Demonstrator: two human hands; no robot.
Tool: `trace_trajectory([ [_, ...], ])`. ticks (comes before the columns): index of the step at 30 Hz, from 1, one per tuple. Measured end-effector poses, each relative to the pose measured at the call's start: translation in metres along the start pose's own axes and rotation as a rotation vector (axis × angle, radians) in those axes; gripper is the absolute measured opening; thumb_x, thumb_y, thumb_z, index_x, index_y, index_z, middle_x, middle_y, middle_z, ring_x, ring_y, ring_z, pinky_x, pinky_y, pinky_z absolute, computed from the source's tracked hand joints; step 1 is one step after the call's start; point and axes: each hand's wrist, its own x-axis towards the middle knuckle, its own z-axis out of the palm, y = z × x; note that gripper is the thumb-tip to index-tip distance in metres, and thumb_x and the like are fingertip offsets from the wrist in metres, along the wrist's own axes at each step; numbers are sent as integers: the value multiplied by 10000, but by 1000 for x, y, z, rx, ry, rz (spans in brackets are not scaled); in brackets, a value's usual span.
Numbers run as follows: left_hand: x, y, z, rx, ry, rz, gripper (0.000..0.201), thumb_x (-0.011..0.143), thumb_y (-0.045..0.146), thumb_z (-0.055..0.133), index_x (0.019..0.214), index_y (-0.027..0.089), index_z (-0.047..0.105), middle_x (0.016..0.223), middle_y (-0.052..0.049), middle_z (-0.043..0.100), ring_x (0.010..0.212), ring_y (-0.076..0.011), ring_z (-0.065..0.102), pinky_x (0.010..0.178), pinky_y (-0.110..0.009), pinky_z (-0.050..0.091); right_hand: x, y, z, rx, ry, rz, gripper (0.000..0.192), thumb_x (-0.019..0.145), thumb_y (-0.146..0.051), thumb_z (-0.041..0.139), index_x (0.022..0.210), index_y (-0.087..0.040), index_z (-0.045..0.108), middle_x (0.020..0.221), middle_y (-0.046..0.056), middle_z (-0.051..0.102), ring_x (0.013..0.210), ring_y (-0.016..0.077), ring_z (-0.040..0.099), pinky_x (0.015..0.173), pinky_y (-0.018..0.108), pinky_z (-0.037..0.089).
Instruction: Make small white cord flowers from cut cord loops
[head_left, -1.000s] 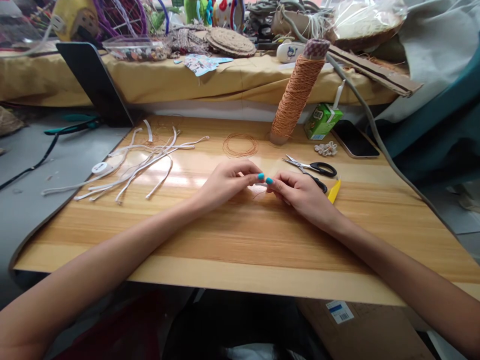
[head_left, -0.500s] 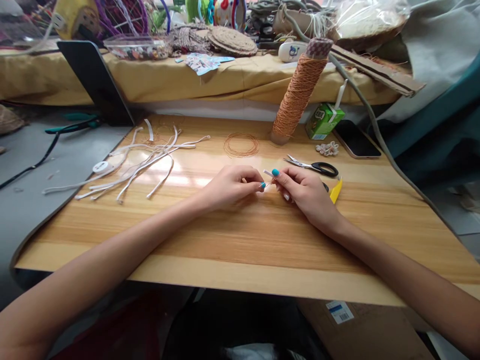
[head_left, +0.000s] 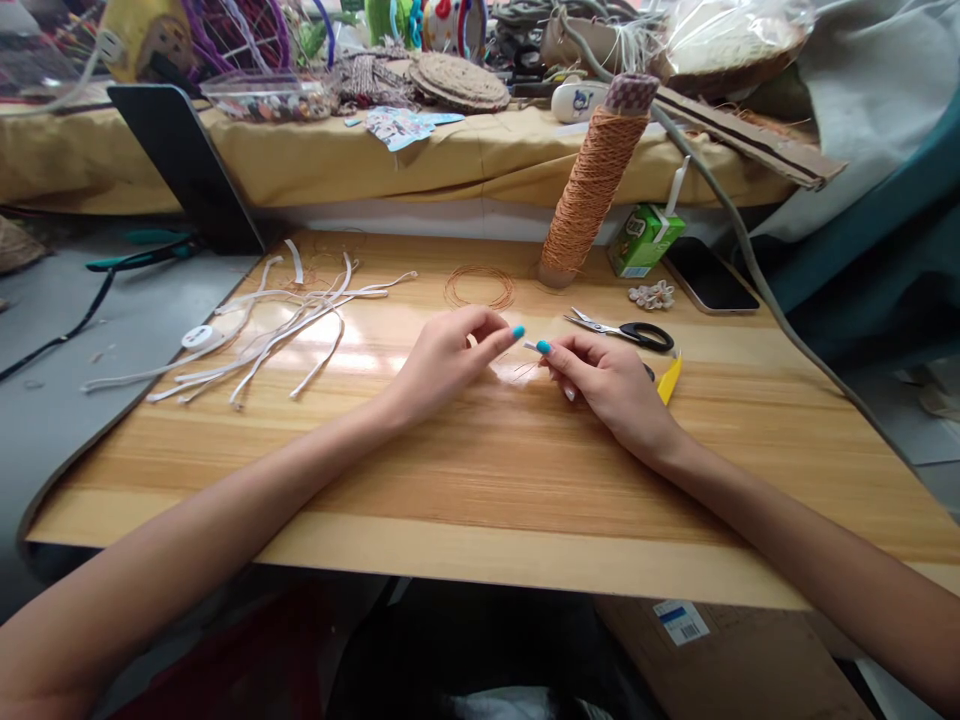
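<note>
One strip (head_left: 530, 346) in right hand (head_left: 611, 388), unreadable label (head_left: 681, 622)

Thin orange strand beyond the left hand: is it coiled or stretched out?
Coiled. The orange strand lies in several round, overlapping loops on the wooden tabletop, just beyond the left hand.

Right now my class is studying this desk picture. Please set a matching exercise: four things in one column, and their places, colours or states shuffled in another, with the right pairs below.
Things
1. Right hand
2. Scissors
3. Spool
4. Loose white strips

Descriptions
A. Wound with orange cord, near the green drink carton
B. Strewn over the left part of the wooden tabletop
C. Pinching a small white piece
D. Black-handled, lying on the tabletop

Right pairs
1-C, 2-D, 3-A, 4-B
</note>
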Motion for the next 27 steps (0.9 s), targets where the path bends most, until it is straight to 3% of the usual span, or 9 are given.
trace_trajectory([
  [5, -1, 2, 4, -67, -262, -44, 282, 802, 360, 450, 757, 130, 607, 754, -21, 624, 715, -109, 541, 640, -214, 385, 0, 0, 0, -14, -18, -9, 290, 802, -369, 476, 624, -145, 524, 463, -55, 426, 437, 54, 371, 461, 204, 278],
  [9, 1, 2, 3, -202, -372, -97, 287, 804, 352, 436, 771, 124, 606, 783, -23, 632, 756, -111, 556, 704, -223, 394, 1, 2, 0, 7, -18, 2, 298, 807, -379, 466, 632, -145, 523, 472, -51, 446, 435, 54, 382, 456, 202, 285],
  [15, 1, 4, 1, -355, -326, -215, 308, 813, 364, 417, 773, 126, 609, 744, -15, 621, 698, -90, 539, 683, -218, 400, 2, 2, -1, 53, -33, 5, 323, 795, -406, 474, 606, -146, 511, 460, -53, 432, 417, 53, 370, 444, 205, 282],
  [19, 2, 2, 1, -350, -348, -269, 265, 754, 373, 509, 755, 128, 609, 728, -15, 612, 669, -89, 530, 638, -213, 395, 1, 1, -1, 25, -26, -8, 316, 796, -394, 477, 604, -146, 514, 453, -54, 438, 420, 52, 374, 447, 202, 280],
  [22, 2, 1, 2, -325, -356, -273, 217, 724, 337, 547, 749, 129, 604, 710, -9, 603, 646, -87, 526, 604, -209, 387, 0, 1, -1, 6, -25, -5, 291, 794, -372, 487, 616, -145, 530, 442, -59, 431, 415, 47, 366, 443, 196, 276],
  [27, 0, 5, 2, -223, -275, -201, 215, 756, 320, 508, 728, 127, 598, 700, -13, 599, 637, -92, 522, 587, -217, 388, 1, 2, 0, 98, -13, 46, 301, 763, -412, 512, 630, -143, 539, 471, -54, 449, 385, 37, 344, 391, 192, 251],
])
